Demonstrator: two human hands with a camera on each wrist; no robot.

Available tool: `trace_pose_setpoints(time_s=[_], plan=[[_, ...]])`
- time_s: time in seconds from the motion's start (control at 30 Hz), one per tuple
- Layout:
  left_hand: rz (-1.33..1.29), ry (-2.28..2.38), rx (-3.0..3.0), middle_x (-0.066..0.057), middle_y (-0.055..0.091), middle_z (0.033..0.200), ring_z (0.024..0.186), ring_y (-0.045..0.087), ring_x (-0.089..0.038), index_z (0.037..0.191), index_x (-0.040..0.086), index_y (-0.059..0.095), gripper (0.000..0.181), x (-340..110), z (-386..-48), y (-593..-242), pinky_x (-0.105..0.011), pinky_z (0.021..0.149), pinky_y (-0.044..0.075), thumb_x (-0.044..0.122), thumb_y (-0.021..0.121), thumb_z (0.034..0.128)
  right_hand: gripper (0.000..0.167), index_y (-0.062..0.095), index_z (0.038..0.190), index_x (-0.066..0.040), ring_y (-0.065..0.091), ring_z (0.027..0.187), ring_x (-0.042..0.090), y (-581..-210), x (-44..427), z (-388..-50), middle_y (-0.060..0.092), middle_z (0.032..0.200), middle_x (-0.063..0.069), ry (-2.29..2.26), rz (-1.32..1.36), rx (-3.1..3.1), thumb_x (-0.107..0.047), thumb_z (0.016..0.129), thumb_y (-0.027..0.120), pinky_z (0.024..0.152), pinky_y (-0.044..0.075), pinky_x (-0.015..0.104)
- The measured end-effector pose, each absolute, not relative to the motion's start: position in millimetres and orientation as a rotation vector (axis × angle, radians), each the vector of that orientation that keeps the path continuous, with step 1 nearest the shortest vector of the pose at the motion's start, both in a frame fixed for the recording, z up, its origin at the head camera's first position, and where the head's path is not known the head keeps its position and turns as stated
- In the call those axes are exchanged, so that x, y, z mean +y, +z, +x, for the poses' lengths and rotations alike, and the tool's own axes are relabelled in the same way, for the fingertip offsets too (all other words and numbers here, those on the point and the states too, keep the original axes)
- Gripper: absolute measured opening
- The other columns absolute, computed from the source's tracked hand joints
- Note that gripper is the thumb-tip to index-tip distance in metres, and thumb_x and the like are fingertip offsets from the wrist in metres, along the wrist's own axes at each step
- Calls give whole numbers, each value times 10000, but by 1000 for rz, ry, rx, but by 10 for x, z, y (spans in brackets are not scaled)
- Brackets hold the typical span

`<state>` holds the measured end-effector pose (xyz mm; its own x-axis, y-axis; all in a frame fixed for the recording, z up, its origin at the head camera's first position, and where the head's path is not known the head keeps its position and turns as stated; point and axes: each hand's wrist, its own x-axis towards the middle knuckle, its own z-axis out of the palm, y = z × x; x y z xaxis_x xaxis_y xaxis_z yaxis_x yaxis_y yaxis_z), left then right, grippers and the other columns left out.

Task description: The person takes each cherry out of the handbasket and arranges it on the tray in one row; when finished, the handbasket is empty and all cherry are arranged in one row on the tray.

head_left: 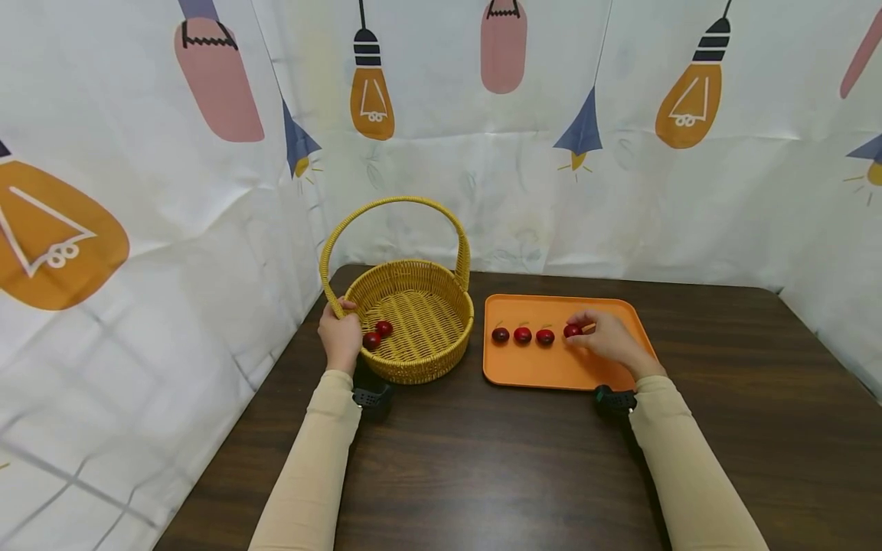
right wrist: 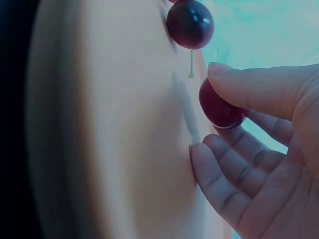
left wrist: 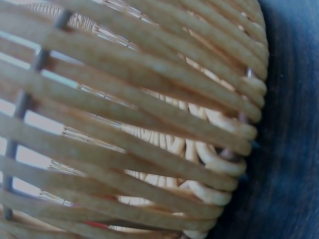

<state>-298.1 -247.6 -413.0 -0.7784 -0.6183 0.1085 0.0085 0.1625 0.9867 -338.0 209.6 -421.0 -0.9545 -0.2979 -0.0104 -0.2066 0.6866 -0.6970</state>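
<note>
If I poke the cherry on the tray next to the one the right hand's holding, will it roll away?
That cherry would probably roll, because it looks round, though its stem might make it wobble. It's shiny, so it could feel slippery.

Your head view looks forward and down from above the near side of the table (head_left: 482, 459), wide enough to reach the far cloth (head_left: 620, 222). Your left wrist view faces the near left of the basket (head_left: 416, 373) so closely that weave fills most of it. Your right wrist view, tipped sideways, looks closely across the tray (head_left: 544, 373) at your right hand (head_left: 609, 340) and its cherry (right wrist: 215, 108). The head view shares the basket with the left wrist view; tray, hand and cherry with the right.
</note>
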Motion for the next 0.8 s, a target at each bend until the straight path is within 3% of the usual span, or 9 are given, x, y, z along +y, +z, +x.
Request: trace_pose_setpoints(time_s=[0.27, 0.6, 0.8], plan=[[579, -1657, -1947, -126, 549, 1322, 964, 483, -291, 1012, 73, 571, 186, -2477, -2988, -4139, -341, 807, 356, 10, 445, 891, 383, 601, 1197, -11, 583, 1024, 359, -4170, 2045, -3345, 582, 1199, 216, -1118, -428, 2749, -198, 884, 716, 879, 478, 469], [572, -1641, -1957, -144, 572, 1234, 764, 409, -276, 1021, 67, 574, 197, -2475, -2971, -4124, -342, 714, 337, 17, 443, 883, 383, 596, 1203, -10, 589, 1028, 358, -4213, 2045, -3373, 585, 1203, 213, -1089, -422, 2754, -190, 885, 712, 859, 489, 447], [565, -1629, -1959, -144, 576, 1253, 790, 424, -278, 1018, 65, 576, 194, -2470, -2965, -4116, -339, 721, 344, 18, 446, 882, 393, 588, 1218, -22, 581, 1047, 351, -4225, 2065, -3368, 583, 1209, 193, -1108, -437, 2715, -197, 888, 711, 847, 503, 435]])
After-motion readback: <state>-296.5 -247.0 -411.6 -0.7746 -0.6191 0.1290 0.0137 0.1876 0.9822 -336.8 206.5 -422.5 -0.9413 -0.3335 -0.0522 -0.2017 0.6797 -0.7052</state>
